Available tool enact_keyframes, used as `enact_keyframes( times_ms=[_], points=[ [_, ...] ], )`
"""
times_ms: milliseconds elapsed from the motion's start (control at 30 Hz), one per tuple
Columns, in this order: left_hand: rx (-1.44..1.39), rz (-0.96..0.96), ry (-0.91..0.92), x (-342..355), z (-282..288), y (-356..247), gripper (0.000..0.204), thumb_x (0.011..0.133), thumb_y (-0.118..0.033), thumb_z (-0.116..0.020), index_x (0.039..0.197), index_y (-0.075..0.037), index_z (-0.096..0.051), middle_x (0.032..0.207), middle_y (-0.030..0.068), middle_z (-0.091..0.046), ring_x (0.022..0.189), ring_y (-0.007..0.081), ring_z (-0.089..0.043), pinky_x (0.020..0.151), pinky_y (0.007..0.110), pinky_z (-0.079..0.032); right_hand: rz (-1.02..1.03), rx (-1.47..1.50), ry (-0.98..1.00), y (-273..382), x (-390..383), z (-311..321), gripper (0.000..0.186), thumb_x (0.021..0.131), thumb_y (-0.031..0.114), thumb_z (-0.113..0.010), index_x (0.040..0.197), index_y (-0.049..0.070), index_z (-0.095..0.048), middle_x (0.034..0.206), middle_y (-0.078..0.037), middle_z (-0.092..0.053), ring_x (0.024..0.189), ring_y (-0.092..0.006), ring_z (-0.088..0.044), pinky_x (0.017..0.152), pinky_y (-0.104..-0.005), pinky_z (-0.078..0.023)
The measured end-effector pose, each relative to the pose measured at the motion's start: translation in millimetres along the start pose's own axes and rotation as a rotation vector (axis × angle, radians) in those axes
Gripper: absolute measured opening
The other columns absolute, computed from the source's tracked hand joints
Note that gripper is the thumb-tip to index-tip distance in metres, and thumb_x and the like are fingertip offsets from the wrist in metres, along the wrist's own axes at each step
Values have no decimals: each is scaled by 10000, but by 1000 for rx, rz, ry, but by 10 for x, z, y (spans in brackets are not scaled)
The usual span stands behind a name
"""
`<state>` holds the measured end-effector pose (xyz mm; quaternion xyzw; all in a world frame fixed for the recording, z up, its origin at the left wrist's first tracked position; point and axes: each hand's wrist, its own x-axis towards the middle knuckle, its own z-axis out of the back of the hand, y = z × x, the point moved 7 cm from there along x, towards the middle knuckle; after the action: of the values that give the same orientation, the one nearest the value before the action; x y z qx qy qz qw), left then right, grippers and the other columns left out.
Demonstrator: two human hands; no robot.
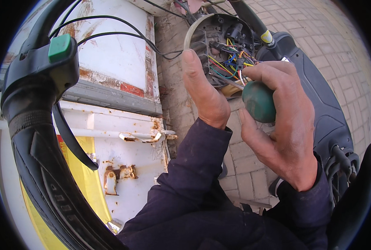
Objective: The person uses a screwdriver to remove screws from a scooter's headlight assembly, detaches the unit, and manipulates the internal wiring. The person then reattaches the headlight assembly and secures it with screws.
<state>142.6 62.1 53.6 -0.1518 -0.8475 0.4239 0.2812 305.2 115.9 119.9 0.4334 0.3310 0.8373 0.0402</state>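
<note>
Right hand [283,125] has its grip closed round a green-handled tool [258,102], slim shaft [228,81] pointing up-left near the lower edge of a round, wire-filled housing [210,27]; left hand [206,93] by the pale rim [189,36], fingers hidden, grip impossible to tell.

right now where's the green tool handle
Right of centre in the head view, the green handle sits in the right hand, below the coloured wires.

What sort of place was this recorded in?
Probably an outdoor paved yard or roadside, though the wider surroundings are not visible. The brick paving, the rusty white metal panels and an open round housing with exposed coloured wires suggest it.
</note>
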Motion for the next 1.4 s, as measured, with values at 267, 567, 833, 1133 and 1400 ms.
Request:
enact_keyframes(
  times_ms=[267, 567, 833, 1133, 1400],
  points=[
    [-29, 31, -24, -13, -6, -6, 651, 1031, -614, -490, 1421, -93, -515, 1321, 93, -597, 1165, 222, -585, 1054, 398, -482, -122, 75, -20, -7, -32, -15, 559, 771, 14, -746, 1293, 1, -547, 1144, -193, -597, 973, -330, -628, 837, -376, -516],
    [-43, 62, 15, -5, -18, 10, 658, 1031, -633, -467, 1421, -105, -515, 1331, 101, -603, 1154, 230, -598, 1052, 404, -480, -38, 92, -34, -1, 9, 41, 523, 766, 3, -718, 1267, 5, -564, 1156, -164, -599, 964, -334, -628, 874, -363, -513],
    [-23, 33, -35, 13, 17, -3, 649, 1046, -633, -437, 1395, -95, -537, 1281, 79, -634, 1128, 221, -611, 1027, 402, -493, 15, -13, 9, -7, -10, -22, 517, 782, 16, -716, 1276, 4, -563, 1167, -174, -588, 1019, -320, -622, 879, -371, -509],
    [123, -50, -13, 1, -33, -96, 595, 1077, -574, -418, 1390, -82, -539, 1277, 64, -638, 1143, 190, -611, 1019, 370, -494, -247, 175, 37, -189, -18, 28, 516, 835, 112, -744, 1298, -3, -547, 1150, -169, -589, 1035, -323, -607, 932, -374, -487],
    [87, -50, -16, 35, 14, -44, 606, 1071, -591, -415, 1376, -83, -543, 1257, 73, -643, 1116, 194, -620, 994, 375, -511, -57, 45, -7, -77, 2, 29, 479, 823, 89, -724, 1266, -1, -567, 1124, -162, -590, 1020, -312, -604, 926, -371, -488]
  ],
)
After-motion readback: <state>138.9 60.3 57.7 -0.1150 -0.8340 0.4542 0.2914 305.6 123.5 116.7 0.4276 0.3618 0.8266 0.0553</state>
